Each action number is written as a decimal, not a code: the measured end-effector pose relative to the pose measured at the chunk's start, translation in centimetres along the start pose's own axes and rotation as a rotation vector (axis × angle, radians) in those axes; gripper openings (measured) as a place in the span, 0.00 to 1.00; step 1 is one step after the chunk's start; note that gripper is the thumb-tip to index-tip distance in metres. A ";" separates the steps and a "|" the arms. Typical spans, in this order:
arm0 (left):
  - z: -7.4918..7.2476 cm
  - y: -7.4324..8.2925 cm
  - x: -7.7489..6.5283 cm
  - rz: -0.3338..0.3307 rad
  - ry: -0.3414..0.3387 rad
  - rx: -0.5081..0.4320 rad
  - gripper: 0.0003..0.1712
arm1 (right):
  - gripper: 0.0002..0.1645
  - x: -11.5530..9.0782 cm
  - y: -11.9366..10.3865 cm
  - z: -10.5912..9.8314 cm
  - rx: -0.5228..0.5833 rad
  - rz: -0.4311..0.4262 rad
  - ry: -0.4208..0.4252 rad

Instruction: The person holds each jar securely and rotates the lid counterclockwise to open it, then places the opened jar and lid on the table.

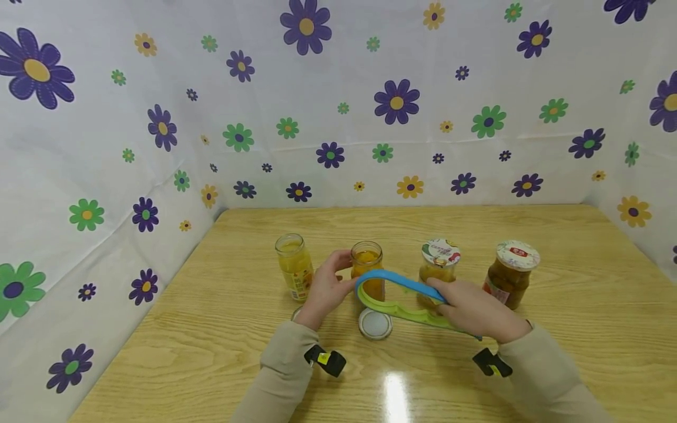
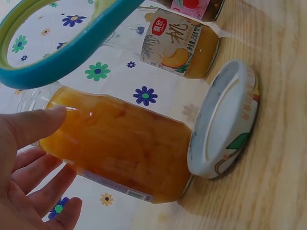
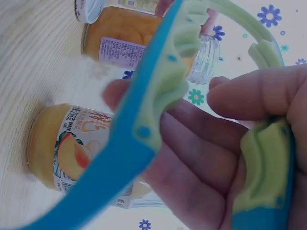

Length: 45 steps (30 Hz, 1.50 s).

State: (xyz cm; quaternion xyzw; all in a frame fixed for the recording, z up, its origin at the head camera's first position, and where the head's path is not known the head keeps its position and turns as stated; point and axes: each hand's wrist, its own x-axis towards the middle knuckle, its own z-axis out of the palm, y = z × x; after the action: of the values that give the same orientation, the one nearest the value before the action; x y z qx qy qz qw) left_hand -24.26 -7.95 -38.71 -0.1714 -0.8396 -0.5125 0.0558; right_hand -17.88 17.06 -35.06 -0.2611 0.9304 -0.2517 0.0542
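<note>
My left hand (image 1: 329, 286) holds an open glass jar of orange fruit (image 2: 127, 143) near its neck, thumb on the near side and fingers round the far side. The jar stands upright. Its white lid (image 1: 375, 324) lies inside up on the table in front of it. My right hand (image 1: 473, 305) grips a blue and green jar opener (image 1: 394, 276) by its handle end. The opener's looped end hangs in front of the orange jar. Behind the right hand stands a lidded jar of peach (image 3: 48, 143), partly covered by the opener.
An open jar of yellow fruit (image 1: 296, 270) stands on the left, with another lid (image 1: 296, 314) partly hidden by the left wrist. A lidded dark brown jar (image 1: 505, 282) is on the right. A flowered cloth (image 1: 338, 126) hangs behind the wooden table (image 1: 174, 346).
</note>
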 end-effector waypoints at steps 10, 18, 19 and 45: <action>0.4 -0.3 0.0 0.073 0.044 -0.002 0.23 | 0.07 0.2 0.3 0.1 0.125 0.000 -0.056; 0.6 -0.2 -0.1 0.045 0.040 -0.008 0.24 | 0.09 -0.1 -0.1 -0.2 0.099 0.027 -0.055; 0.6 -0.1 -0.1 0.042 0.038 -0.008 0.24 | 0.10 -0.1 -0.1 -0.2 0.091 0.024 -0.053; 0.5 0.2 -0.2 0.056 0.046 0.047 0.25 | 0.04 -0.2 -0.8 -0.1 0.160 0.043 0.082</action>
State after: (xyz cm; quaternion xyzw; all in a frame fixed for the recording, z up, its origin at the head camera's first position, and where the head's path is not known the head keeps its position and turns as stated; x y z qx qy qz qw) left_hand -23.93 -7.48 -38.80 -0.1817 -0.8449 -0.4944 0.0935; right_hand -17.38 16.66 -34.61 -0.2253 0.9141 -0.3345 0.0419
